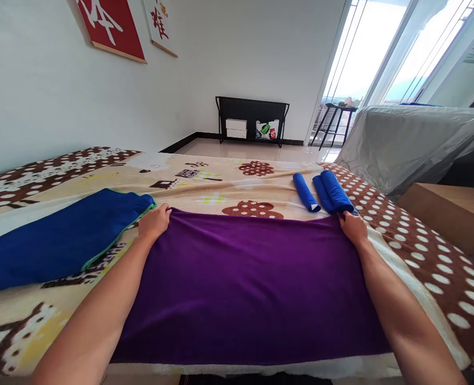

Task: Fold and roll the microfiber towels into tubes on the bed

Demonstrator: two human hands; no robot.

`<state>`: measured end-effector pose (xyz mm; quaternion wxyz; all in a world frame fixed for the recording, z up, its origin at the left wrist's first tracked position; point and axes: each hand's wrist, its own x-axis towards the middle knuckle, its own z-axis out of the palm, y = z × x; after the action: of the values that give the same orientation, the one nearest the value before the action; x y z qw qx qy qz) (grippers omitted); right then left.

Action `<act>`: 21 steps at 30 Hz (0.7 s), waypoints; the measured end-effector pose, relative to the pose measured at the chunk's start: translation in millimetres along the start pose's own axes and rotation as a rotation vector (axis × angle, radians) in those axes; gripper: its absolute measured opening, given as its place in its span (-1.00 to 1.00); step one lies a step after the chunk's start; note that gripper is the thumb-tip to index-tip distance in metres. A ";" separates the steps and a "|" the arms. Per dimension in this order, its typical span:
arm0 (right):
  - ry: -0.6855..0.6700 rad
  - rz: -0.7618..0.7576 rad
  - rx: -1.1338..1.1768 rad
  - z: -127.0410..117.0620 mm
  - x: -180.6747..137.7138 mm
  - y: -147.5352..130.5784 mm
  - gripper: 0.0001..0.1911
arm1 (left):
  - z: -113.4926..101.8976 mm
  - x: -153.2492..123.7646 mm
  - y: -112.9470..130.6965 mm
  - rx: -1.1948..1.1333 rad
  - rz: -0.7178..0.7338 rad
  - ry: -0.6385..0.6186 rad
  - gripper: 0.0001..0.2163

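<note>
A purple towel (257, 289) lies spread out in front of me on a patterned blanket (208, 187). My left hand (155, 222) pinches its far left corner, fingers closed on the cloth. At the far right corner, my right hand (353, 227) grips the same towel, close against the rolled blue cloths. Two thicker blue rolls (333, 192) lie side by side there, and a thinner blue roll (306, 192) rests just left of them. Left of my left hand is a flat blue cloth (68, 238) with green edging.
A cardboard box (453, 211) stands right of the blanket, near furniture under plastic sheeting (421, 139). Against the far wall is a black rack (253, 115) holding white boxes. A dark stool (335, 123) stands by the window. Hangings (112, 27) are on the left wall.
</note>
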<state>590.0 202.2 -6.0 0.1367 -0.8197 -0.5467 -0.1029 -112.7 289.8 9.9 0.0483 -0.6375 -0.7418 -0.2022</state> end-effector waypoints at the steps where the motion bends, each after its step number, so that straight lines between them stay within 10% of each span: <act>1: 0.012 0.023 -0.011 -0.6 1.1 1.4 -0.42 | -1.3 1.4 0.1 0.021 -0.004 0.003 -0.67; 14: -0.097 0.348 -0.001 -17.7 -5.4 22.5 -0.45 | -26.0 -12.9 22.2 0.170 0.006 -0.006 -0.70; 21: -0.049 0.009 0.122 -47.7 -45.5 -49.5 -0.45 | -13.2 -62.2 141.9 0.033 0.463 -0.136 -0.52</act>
<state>526.1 164.7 30.0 0.1733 -0.8145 -0.5516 -0.0485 33.2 242.4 35.2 0.0538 -0.8019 -0.5806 -0.1301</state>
